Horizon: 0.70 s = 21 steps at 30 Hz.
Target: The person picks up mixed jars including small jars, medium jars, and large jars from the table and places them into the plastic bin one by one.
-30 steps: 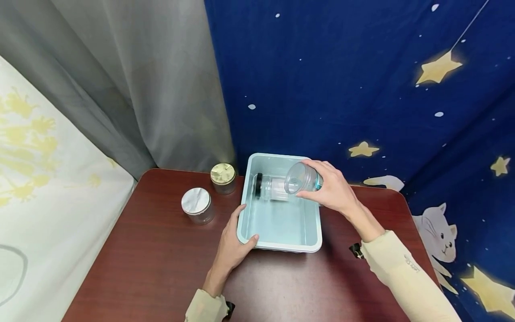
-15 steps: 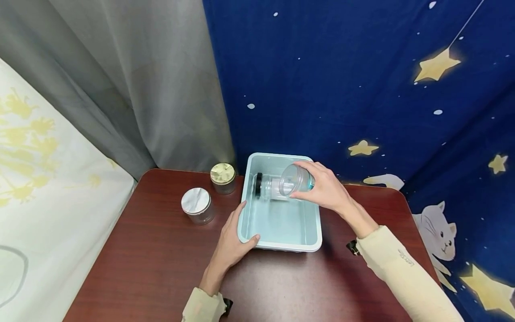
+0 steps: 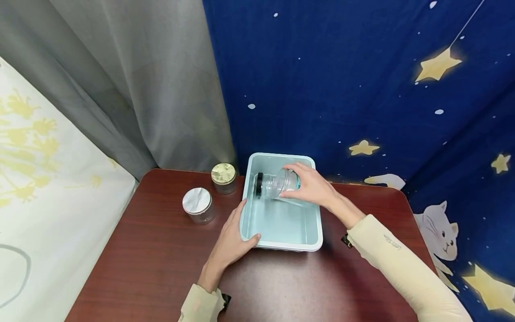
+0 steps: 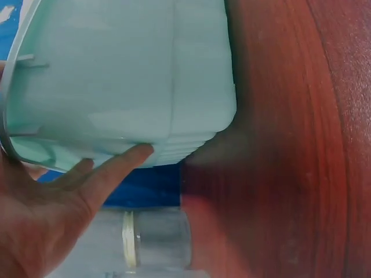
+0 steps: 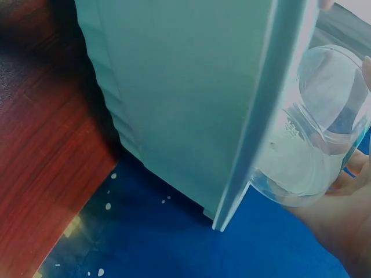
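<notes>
My right hand (image 3: pixel 313 185) grips a clear, wide-mouthed jar (image 3: pixel 287 182) from its right side, thumb in front and fingers behind. The jar is tipped on its side over the light blue plastic bin (image 3: pixel 289 245), its mouth toward the left. Beneath it, partly hidden, a clear jar with a black lid (image 3: pixel 259 185) lies on its side in the bin. My left hand (image 3: pixel 229 241) rests at the bin's front left corner, thumb at the front rim. In the left wrist view, straight fingers (image 4: pixel 124 165) touch the bin's outer wall.
To the bin's left stand two lidded clear jars, one with a gold-toned lid (image 3: pixel 223 173) and one with a silver lid (image 3: pixel 196 200). The bin stands near the back edge of the brown wooden table (image 3: pixel 161 268). A blue star-patterned curtain (image 3: pixel 322 89) hangs behind.
My right hand has carried its clear jar left and slightly down, so it now overlaps the black-lidded jar in the head view. My left hand has stayed at the bin's corner.
</notes>
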Each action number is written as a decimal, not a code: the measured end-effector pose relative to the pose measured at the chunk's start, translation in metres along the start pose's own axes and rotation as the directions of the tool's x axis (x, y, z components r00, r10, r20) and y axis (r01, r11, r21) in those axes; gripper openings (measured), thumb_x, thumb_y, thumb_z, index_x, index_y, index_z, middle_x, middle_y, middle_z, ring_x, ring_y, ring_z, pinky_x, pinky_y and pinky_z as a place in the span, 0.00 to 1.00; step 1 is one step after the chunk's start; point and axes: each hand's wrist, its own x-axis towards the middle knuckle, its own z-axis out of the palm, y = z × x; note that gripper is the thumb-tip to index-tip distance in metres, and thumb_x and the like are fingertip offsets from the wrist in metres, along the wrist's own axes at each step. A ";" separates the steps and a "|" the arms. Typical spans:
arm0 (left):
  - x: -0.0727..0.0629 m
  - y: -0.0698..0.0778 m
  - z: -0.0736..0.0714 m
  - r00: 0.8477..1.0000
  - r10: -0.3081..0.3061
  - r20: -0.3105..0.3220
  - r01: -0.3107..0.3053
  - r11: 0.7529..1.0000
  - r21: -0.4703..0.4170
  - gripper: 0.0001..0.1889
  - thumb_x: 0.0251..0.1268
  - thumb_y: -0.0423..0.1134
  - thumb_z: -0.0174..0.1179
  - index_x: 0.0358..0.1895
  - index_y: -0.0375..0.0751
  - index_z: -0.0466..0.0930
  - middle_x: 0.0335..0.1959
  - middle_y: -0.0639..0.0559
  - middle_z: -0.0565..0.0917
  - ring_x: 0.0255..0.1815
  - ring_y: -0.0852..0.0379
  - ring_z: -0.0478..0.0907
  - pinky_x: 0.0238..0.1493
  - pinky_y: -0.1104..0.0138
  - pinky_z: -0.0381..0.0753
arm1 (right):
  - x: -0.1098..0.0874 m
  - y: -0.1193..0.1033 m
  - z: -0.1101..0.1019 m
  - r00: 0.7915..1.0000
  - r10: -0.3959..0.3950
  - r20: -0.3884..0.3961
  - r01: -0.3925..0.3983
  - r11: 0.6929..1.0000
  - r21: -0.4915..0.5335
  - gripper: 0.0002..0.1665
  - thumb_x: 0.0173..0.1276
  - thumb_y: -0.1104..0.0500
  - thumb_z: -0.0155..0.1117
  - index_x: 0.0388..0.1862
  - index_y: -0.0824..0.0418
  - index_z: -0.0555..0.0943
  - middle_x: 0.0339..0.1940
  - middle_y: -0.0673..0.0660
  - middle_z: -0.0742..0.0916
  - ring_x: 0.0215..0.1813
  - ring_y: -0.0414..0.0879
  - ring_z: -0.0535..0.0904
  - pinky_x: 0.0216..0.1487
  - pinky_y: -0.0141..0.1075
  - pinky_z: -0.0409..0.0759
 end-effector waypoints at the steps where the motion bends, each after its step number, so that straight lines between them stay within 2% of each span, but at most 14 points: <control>1: 0.000 0.001 0.000 1.000 -0.006 0.004 0.006 1.000 0.005 0.53 0.51 0.51 0.72 0.80 0.54 0.50 0.74 0.49 0.64 0.70 0.50 0.66 0.63 0.48 0.69 | 0.001 0.001 0.002 1.000 -0.003 0.008 0.003 1.000 0.005 0.51 0.50 0.31 0.76 0.68 0.56 0.74 0.61 0.52 0.80 0.59 0.47 0.76 0.59 0.46 0.74; 9: 0.001 0.008 0.002 0.998 -0.064 -0.006 0.064 0.998 0.017 0.55 0.51 0.58 0.73 0.80 0.54 0.50 0.76 0.51 0.62 0.72 0.49 0.64 0.66 0.47 0.67 | 0.005 0.003 0.015 0.999 0.002 0.041 -0.002 1.000 0.007 0.53 0.49 0.28 0.73 0.68 0.57 0.74 0.60 0.52 0.79 0.59 0.46 0.76 0.59 0.46 0.75; 14: 0.002 0.006 0.002 0.998 -0.055 -0.011 0.055 0.998 0.028 0.57 0.48 0.62 0.73 0.80 0.54 0.49 0.76 0.51 0.62 0.72 0.48 0.64 0.65 0.46 0.68 | 0.010 0.003 0.020 0.997 0.000 0.078 0.000 1.000 -0.004 0.54 0.50 0.26 0.71 0.68 0.57 0.74 0.60 0.52 0.79 0.59 0.46 0.76 0.59 0.45 0.75; 21: 0.004 0.006 0.003 1.000 -0.027 -0.007 0.027 0.999 0.026 0.61 0.45 0.70 0.70 0.81 0.53 0.46 0.76 0.49 0.61 0.72 0.48 0.65 0.63 0.47 0.70 | 0.017 0.000 0.024 0.991 -0.001 0.131 0.005 1.000 -0.029 0.51 0.50 0.33 0.77 0.67 0.59 0.75 0.58 0.53 0.81 0.58 0.47 0.77 0.59 0.45 0.75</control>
